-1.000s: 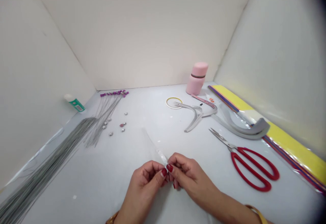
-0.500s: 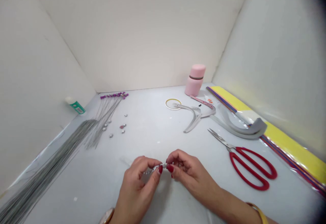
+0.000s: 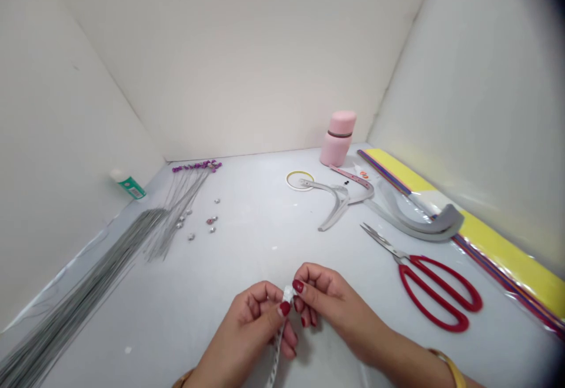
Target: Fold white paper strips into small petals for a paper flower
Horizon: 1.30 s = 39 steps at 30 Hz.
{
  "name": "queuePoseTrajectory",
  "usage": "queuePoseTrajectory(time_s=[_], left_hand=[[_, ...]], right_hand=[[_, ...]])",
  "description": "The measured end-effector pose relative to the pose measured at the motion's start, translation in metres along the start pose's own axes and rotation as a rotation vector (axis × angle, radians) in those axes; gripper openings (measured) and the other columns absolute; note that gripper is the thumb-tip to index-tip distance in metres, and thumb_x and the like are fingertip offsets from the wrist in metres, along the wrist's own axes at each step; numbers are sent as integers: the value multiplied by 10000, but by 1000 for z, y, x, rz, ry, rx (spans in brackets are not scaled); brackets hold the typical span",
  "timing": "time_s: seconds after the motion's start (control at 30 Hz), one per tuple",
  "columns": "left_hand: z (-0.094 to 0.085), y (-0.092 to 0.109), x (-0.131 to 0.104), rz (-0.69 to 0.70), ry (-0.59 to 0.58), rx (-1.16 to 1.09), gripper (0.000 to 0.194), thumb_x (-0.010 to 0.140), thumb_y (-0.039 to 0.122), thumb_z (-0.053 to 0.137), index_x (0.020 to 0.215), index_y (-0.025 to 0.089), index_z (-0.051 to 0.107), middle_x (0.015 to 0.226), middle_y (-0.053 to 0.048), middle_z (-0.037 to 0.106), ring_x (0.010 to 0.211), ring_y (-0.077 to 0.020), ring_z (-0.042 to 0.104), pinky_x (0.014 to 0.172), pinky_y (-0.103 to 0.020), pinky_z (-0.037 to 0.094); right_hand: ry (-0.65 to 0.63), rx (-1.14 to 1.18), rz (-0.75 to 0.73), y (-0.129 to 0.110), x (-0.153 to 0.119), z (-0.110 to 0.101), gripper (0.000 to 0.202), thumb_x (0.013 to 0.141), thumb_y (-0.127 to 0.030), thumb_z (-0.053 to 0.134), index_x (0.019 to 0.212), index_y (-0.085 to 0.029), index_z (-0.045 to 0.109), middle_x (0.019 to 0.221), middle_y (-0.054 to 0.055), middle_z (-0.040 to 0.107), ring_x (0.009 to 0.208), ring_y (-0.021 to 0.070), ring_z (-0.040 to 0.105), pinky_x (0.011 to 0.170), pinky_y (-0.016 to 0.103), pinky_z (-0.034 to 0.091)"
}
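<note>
A narrow silvery-white strip [image 3: 275, 357] with dark marks hangs down from a small folded, bunched end [image 3: 288, 294]. My left hand [image 3: 253, 323] pinches the strip just below that end between thumb and fingers, with the tail running down past the palm. On the other side, my right hand [image 3: 326, 297] has its thumb and index finger closed at the folded end's right edge. Its other fingers curl below. Both hands are held above the near middle of the white table.
Red-handled scissors [image 3: 435, 288] lie on the right, beside flat yellow packs [image 3: 485, 252]. Behind are loose silvery strips [image 3: 338, 199], a tape ring [image 3: 300, 181] and a pink bottle [image 3: 338, 139]. Grey wires [image 3: 88, 282], purple-tipped stems [image 3: 196, 166], small silver pieces [image 3: 191, 236] and a green-white tube [image 3: 131, 186] are leftward.
My left hand has turned, so the strip that ran sideways behind its fingers now hangs downward. The folded end shows more plainly between my fingertips. My right hand stays close to it.
</note>
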<state>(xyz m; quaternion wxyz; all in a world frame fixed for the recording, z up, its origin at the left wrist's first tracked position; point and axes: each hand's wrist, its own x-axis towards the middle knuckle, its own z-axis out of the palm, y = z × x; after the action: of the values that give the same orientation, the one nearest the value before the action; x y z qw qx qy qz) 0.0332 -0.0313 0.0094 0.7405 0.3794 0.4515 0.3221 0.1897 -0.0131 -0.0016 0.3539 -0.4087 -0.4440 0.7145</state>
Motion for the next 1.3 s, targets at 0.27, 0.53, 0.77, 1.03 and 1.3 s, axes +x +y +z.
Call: queuePoseTrajectory(time_s=[0.27, 0.53, 0.77, 1.03, 1.3], left_hand=[[-6, 0, 3, 164, 160, 88, 253, 722, 329, 637, 908, 162, 595, 708, -20, 653, 678, -145, 592, 660, -240, 438], [1, -6, 1, 219, 133, 154, 141, 741, 261, 622, 817, 148, 660, 772, -63, 702, 762, -187, 617, 703, -267, 459], [-2, -11, 5, 169, 169, 119, 173, 694, 304, 665, 674, 136, 629, 656, -52, 687, 650, -175, 605, 615, -257, 452], [-2, -12, 8, 147, 144, 15, 156, 683, 256, 677, 770, 131, 644, 708, -62, 686, 692, -184, 604, 685, -304, 450], [-4, -10, 8, 97, 191, 49, 146, 681, 262, 676, 653, 126, 632, 643, -46, 676, 636, -173, 591, 630, -279, 427]], right_hand=[[27, -31, -21, 0, 0, -2, 266, 792, -402, 539, 708, -155, 486, 550, -49, 494, 458, 65, 430, 465, 186, 313], [50, -188, -96, 6, -3, 2, 277, 787, -398, 547, 656, -163, 483, 524, -52, 481, 467, 77, 427, 465, 193, 324], [22, -269, -118, 8, -3, 2, 296, 806, -427, 505, 651, -178, 465, 517, -51, 469, 470, 86, 430, 470, 197, 341], [20, -365, -134, 11, -2, 1, 271, 851, -380, 445, 663, -185, 446, 501, -60, 436, 459, 87, 416, 466, 195, 335], [-5, -383, -130, 7, -4, 5, 258, 876, -342, 402, 670, -190, 433, 494, -67, 417, 461, 88, 424, 473, 193, 346]])
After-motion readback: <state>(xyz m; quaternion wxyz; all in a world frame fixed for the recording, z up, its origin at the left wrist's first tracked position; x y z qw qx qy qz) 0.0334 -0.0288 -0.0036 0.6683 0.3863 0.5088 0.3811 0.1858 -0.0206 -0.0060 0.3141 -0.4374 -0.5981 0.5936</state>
